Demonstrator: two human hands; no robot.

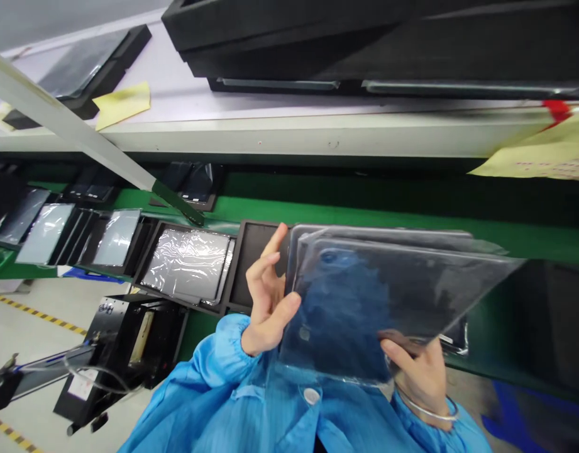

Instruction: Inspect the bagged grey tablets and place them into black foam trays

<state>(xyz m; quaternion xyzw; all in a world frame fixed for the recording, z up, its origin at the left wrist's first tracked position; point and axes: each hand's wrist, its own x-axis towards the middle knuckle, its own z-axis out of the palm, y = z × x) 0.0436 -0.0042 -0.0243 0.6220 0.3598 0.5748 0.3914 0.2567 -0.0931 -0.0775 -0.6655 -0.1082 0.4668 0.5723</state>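
Note:
Several flat tablets in clear plastic film are held up in front of my blue sleeves. The front tablet point(346, 308) has a dark glossy back with a round camera mark near its upper left, and it is tilted. More wrapped tablets show behind its top edge. My right hand point(424, 374) grips the lower right edge, thumb on the front and fingers hidden beneath. At the left edge is my left hand point(268, 299), its thumb at the front tablet's side and its index finger stretched upward. Some of its other fingers are bent, partly hidden behind the edge.
A dark tray point(254, 264) lies left of the tablets on the green bench point(270, 209). Beside it, another tray holds film-wrapped tablets point(188, 264). Above runs a white shelf point(280, 135) with black foam trays point(364, 50). A slanted post point(105, 157) crosses the left side.

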